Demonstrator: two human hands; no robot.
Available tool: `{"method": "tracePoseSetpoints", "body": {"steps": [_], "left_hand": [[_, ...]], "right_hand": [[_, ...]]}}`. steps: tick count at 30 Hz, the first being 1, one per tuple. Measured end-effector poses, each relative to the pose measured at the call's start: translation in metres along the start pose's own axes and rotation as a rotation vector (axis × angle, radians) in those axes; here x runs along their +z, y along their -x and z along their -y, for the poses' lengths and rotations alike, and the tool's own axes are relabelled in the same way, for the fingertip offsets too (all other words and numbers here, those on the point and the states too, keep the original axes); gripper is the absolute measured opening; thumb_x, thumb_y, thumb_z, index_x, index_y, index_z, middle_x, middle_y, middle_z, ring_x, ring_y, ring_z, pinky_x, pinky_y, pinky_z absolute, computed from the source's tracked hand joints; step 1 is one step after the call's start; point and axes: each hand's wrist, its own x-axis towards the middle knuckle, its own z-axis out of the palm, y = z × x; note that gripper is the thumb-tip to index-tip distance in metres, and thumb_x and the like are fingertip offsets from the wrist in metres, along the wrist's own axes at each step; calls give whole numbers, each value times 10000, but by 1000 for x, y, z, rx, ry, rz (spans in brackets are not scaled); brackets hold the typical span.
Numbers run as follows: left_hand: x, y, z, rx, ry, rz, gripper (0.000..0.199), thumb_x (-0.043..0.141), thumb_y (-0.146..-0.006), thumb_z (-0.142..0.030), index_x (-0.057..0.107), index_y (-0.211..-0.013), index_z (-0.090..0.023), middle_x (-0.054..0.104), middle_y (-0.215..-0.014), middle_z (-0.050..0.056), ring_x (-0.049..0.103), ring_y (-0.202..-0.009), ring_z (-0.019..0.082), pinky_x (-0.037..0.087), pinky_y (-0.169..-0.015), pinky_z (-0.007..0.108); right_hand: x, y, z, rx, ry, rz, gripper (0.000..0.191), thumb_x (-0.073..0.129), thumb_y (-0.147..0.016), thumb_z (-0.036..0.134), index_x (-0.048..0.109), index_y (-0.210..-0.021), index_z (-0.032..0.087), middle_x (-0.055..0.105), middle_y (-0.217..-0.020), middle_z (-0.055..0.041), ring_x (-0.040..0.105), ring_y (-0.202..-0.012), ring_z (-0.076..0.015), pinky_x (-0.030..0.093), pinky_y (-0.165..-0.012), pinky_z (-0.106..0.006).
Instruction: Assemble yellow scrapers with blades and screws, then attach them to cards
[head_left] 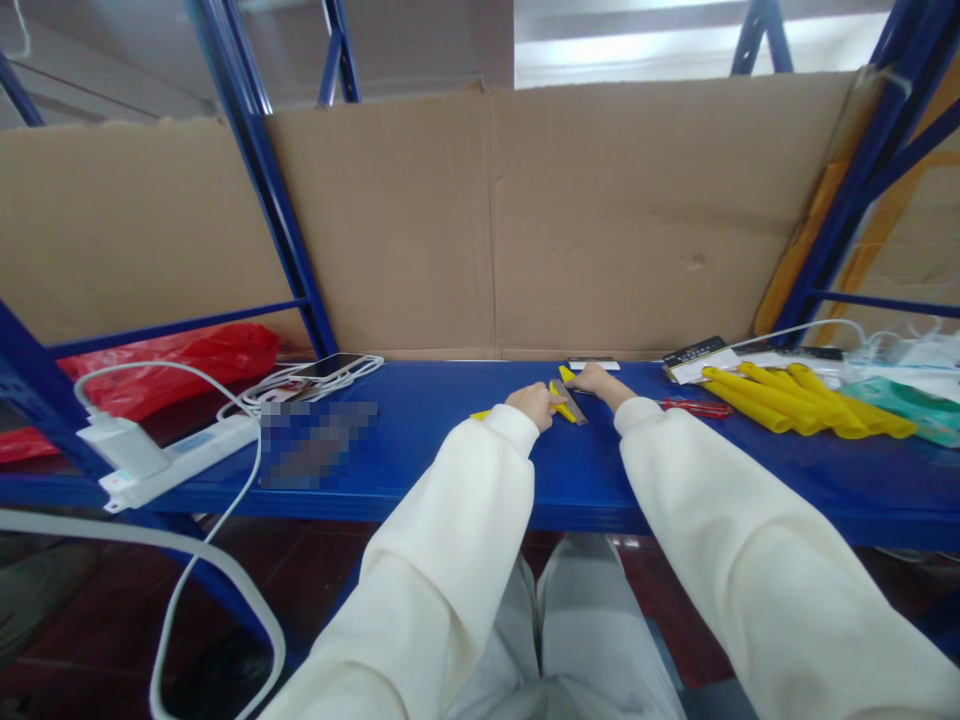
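Between my hands is a yellow-handled scraper [568,401] with a flat grey metal blade at its head. My left hand [532,404] is closed around it just behind the head, and the yellow handle end sticks out to the left of the hand. My right hand [600,384] pinches the far end of the head, by the blade; its fingertips are partly hidden. Just right of my right hand lies a red screwdriver [701,408] on the blue shelf [427,440]. A small flat dark-and-white piece [594,364] rests behind my hands.
Several yellow tube-like handles [795,400] lie at right, beside a black-and-white packet [701,359] and a green plastic bag [907,408]. On the left are a white power strip [184,460], coiled cable, a phone [335,366] and a red bag [187,365]. Cardboard [570,220] walls the back.
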Motion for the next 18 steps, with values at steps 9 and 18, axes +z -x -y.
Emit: {"method": "tracePoseSetpoints", "body": {"steps": [9, 18], "left_hand": [[-1, 0, 0, -15, 2, -3, 430, 526, -930, -227, 605, -1333, -352, 639, -1192, 47, 614, -1150, 215, 462, -971, 264], [3, -1, 4, -8, 26, -30, 430, 528, -935, -240, 595, -1338, -375, 645, -1186, 43, 625, -1133, 212, 450, -979, 260]], "right_hand": [[-2, 8, -1, -236, -187, -218, 145, 715, -765, 304, 782, -794, 179, 752, -751, -44, 678, -735, -197, 452, -621, -240], [-31, 35, 1, -305, -776, -328, 174, 689, -797, 303, 760, -782, 145, 736, -684, -59, 667, -632, -177, 504, -606, -259]]}}
